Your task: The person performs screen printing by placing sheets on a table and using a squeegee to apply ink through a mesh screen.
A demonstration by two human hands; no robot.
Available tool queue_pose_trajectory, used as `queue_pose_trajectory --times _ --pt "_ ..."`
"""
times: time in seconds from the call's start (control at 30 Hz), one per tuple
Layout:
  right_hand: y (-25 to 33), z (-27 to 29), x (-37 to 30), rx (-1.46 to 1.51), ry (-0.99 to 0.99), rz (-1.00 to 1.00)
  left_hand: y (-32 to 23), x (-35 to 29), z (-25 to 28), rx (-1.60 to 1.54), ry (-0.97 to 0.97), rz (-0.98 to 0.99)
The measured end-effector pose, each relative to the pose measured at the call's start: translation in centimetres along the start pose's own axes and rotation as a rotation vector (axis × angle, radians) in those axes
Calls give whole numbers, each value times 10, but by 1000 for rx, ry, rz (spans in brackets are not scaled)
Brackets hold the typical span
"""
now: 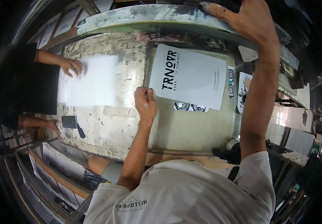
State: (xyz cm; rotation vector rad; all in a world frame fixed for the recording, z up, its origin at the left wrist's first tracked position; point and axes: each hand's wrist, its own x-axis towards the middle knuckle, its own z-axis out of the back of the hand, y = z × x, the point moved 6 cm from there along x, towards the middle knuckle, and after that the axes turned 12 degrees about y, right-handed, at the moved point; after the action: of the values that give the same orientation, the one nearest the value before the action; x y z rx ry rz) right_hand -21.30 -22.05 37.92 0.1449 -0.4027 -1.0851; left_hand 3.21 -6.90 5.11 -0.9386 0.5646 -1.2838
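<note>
A white printed sheet (196,74) with black lettering lies slightly askew on the pale printing bed (190,130). My left hand (145,104) is closed, its thumb and fingers pinching the sheet's left edge. Up at the far side, my right hand (243,18) grips the ink-stained screen frame (149,16), thumb stretched along it. The other fingers of that hand are partly hidden in shadow. Stickers with dark round designs (190,107) show beside the sheet's near edge, and a similar strip (231,82) sits by its right side.
At the left, a co-worker's hand (71,67) is over a stack of blank white paper (93,82) on the paint-flaked table (112,127). A black phone-like slab (69,122) lies nearby. Metal racks with boards (56,175) stand lower left. Dark cloth (230,152) rests at the bed's near right corner.
</note>
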Motion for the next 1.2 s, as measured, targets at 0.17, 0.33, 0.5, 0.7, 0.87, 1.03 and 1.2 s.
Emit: queue_pose_trajectory --times 0.17,0.33,0.5,0.7,0.87,1.03,1.2 --pt "13 0 -16 -305 -257 34 43 13 74 23 -67 118" --pt "-48 -9 -6 -179 -86 1 110 16 170 117 -238 123" --pt "-59 -12 -6 -180 -90 -15 113 2 244 571 -598 192" --pt "-65 -9 -5 -187 -83 -53 32 -2 178 585 -358 -306" --pt "-77 -10 -2 -89 -82 -6 85 11 137 623 -150 -41" --pt "-76 -13 -1 -93 -66 -23 135 14 137 470 -142 105" --pt "-68 -12 2 -137 -83 -7 144 27 157 169 -341 46"
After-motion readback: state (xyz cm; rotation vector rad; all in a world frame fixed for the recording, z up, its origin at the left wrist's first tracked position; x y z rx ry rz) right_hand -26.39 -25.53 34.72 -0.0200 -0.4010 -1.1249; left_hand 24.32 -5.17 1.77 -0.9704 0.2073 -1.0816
